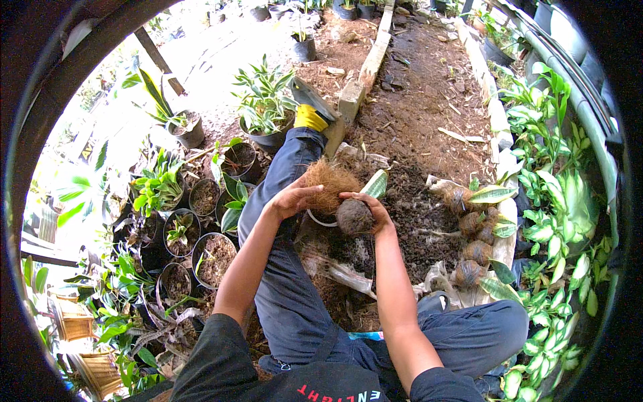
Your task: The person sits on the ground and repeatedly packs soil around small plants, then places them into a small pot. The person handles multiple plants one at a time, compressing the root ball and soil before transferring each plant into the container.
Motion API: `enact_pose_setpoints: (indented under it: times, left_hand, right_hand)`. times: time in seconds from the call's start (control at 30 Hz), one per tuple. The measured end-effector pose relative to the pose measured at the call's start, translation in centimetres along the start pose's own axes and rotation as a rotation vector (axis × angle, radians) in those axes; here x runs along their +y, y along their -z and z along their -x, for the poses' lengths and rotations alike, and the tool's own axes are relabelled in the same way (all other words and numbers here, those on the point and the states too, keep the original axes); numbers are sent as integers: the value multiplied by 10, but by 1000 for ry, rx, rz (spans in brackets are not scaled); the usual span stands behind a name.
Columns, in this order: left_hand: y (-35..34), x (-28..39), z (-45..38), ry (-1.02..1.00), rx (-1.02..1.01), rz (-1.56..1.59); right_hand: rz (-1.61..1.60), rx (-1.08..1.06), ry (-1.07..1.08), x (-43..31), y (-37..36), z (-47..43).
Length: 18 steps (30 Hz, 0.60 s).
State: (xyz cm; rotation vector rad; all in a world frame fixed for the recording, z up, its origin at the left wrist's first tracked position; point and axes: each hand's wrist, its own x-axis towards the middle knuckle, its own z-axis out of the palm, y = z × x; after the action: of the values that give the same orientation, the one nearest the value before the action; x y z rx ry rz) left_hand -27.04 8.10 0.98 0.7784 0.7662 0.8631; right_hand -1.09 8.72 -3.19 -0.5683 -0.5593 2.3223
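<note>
My left hand (291, 200) holds a loose wad of brown coconut fibre (331, 185) above my outstretched leg. In my right hand (379, 215) is a round dark ball of soil (354, 217), its fingers wrapped over the top and far side. A variegated snake plant leaf (376, 184) stands up just beyond that hand; its base is hidden. Fibre and soil ball are close together, and whether they touch is unclear. Below them shows part of the pale rim of a round container (321, 220), mostly covered by my hands and the fibre.
Dark soil (419, 241) lies on a crumpled sheet (346, 271) before me. Several fibre-wrapped balls with leaves (476, 252) line the right-hand kerb (505, 241). Potted plants (182, 232) crowd my left side, and leafy variegated plants (552, 236) grow beyond the kerb.
</note>
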Motion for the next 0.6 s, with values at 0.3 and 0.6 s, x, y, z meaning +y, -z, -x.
enact_pose_setpoints:
  times: [0.3,0.6]
  left_hand:
    - [-9,-1,-6,-64,94,-265]
    - [-1,18,7,95,120,-275]
  right_hand:
    - [22,36,-8,5,5,-1]
    - [35,43,17,2,4,4]
